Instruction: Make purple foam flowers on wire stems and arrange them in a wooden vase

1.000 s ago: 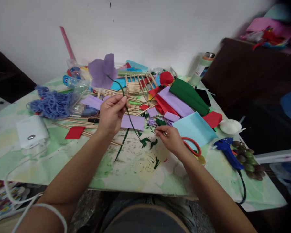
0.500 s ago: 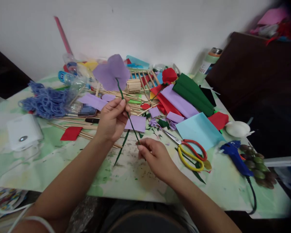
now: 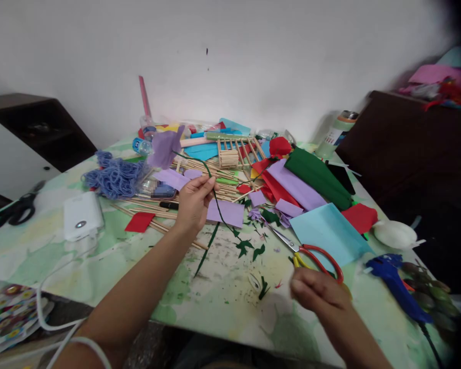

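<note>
On the patterned cloth [image 3: 169, 302], far out at nine o'clock, black scissors [image 3: 14, 210], with a white device [image 3: 82, 215] and its cable farther in on the same bearing. Just beyond the device, also at nine, a heap of blue yarn [image 3: 117, 177]. Between eight and nine, a red paper square [image 3: 138, 222], overlapping thin wooden sticks. At ten, nearer the middle, a purple flower [image 3: 164, 148], held up over the clutter on a curved green stem [image 3: 219, 210]. Close to the centre, toward nine, the left hand [image 3: 194, 202], with thumb and forefinger pressed together, pinching that stem partway along. At seven, a dark green strip [image 3: 208, 246], slanting across the cloth. At twelve, a small stick frame [image 3: 228, 159]. Below the centre, a lilac rectangle [image 3: 233, 214], crossed in view by the stem, then green scraps [image 3: 245, 247] between five and six. Toward three, a folded green sheet [image 3: 318, 177]. At four, red-and-yellow-handled scissors [image 3: 295, 247], with blades pointing to ten. Between four and five, the right hand [image 3: 322, 292], blurred, perhaps touching those handles, with fingers curled inward; impossible to tell whether pinching anything. Between three and four, a light blue sheet [image 3: 330, 233]. Farther out at four, a blue glue gun [image 3: 395, 287], beside grapes [image 3: 432, 294].
</note>
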Demonstrator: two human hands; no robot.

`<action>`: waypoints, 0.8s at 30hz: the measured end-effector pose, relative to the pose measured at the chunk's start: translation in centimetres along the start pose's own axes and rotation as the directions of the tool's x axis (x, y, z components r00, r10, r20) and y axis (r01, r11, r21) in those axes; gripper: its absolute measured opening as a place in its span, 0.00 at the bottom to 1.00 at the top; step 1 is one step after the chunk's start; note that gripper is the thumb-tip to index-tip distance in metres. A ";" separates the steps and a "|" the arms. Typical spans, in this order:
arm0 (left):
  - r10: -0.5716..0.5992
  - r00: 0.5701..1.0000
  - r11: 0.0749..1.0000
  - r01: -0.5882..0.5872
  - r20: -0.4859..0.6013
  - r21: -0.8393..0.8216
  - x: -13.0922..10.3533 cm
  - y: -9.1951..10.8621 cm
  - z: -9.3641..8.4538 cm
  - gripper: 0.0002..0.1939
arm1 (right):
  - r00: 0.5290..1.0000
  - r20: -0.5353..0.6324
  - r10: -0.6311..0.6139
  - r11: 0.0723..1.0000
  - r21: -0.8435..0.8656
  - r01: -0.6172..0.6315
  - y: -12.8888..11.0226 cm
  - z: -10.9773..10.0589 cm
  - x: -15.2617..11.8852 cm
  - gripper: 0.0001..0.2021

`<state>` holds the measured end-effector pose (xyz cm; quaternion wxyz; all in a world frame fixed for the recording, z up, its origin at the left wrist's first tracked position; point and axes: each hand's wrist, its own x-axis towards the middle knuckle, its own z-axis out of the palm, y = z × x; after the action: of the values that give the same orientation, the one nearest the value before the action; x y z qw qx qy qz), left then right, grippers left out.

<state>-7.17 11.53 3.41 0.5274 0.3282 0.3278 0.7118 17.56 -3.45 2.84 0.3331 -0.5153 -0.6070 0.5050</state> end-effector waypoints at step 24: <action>-0.094 0.977 0.992 0.075 0.191 0.102 -2.5 -0.7 1.4 0.08 | 0.861 -0.147 -0.488 0.858 -0.261 0.442 -8.8 3.6 15.0 0.11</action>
<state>-5.05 9.44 3.33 0.5708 0.4065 0.3214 0.6369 8.02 10.38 8.52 0.4485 -0.4358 -0.7273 0.2827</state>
